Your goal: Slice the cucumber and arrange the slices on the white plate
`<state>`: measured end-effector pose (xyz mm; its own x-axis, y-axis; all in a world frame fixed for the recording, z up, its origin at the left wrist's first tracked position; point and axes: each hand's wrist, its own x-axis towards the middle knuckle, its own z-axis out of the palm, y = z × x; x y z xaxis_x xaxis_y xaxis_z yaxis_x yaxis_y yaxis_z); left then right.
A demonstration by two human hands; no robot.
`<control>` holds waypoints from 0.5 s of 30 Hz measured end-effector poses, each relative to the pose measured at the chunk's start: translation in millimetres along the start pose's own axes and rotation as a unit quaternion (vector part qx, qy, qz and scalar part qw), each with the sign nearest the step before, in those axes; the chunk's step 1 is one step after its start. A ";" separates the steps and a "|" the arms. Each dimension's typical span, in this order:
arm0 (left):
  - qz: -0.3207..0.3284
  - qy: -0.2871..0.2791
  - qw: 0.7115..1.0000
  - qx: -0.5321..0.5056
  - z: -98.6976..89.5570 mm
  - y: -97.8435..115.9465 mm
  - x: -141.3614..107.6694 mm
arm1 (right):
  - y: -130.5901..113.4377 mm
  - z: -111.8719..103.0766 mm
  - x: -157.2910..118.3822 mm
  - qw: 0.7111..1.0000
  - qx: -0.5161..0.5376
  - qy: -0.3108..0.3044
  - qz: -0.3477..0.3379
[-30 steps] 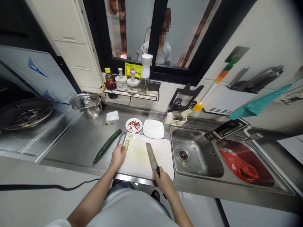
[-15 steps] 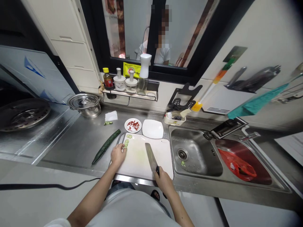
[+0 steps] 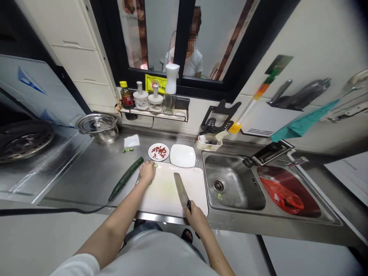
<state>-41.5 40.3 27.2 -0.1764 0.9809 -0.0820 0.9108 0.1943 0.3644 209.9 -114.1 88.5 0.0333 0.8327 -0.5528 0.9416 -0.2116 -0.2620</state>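
Observation:
On the white cutting board [image 3: 163, 205], my left hand [image 3: 147, 171] lies at the upper left corner, fingers curled down over a row of cucumber slices. Most of the row is under the hand; one pale green cucumber slice [image 3: 155, 165] shows at the fingertips. My right hand [image 3: 197, 220] grips the black handle of a kitchen knife [image 3: 180, 189], whose wide blade rests flat over the right half of the board. A whole dark green cucumber [image 3: 125, 179] lies on the steel counter, left of the board.
Behind the board sit a plate of chopped red pieces [image 3: 158, 152] and a white square plate [image 3: 182, 155]. A double sink [image 3: 234, 184] adjoins on the right. A lidded steel pot [image 3: 99, 126] stands back left. Beyond the window is a person [image 3: 193, 61].
My left hand has moved up along the slice row, away from me, and now covers its upper part. My right hand keeps the knife in nearly the same place on the board.

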 end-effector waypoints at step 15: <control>-0.053 -0.031 0.981 -0.186 2.6 13.2 -7.6 | 4.1 6.0 3.3 1.000 -0.001 0.008 0.005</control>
<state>-27.2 35.5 30.2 -0.2299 0.9546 -0.1893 0.6865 0.2970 0.6637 211.9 -115.3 80.9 0.0483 0.8390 -0.5420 0.9421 -0.2186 -0.2544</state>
